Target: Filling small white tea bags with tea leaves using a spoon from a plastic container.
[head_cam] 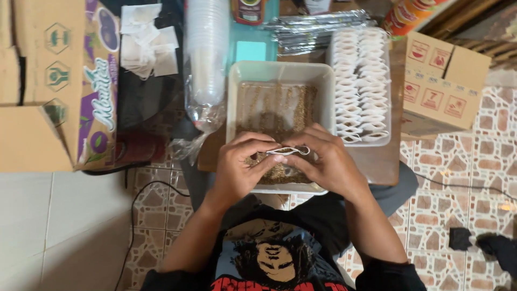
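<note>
Both hands, left hand (240,164) and right hand (326,161), pinch a small white paper pouch (288,151) between narrowed fingers (262,161). Below sits a white tray (280,73) of brown grain (276,110). Beside it, another tray (389,97) holds stacked white pouches (358,81).

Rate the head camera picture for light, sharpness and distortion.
Head view: soft, even light with faint shadows; mild glare on the clear plastic cups; the left hand and right hand holding the small white sachet over the tray look slightly soft; edges bend slightly from the wide lens.

Bare forearms, bare left hand (239,167) and right hand (328,161). Black shirt (269,258) with sleeves pushed up; printed graphic in blue, black, red. Grey trousers (396,188).
</note>
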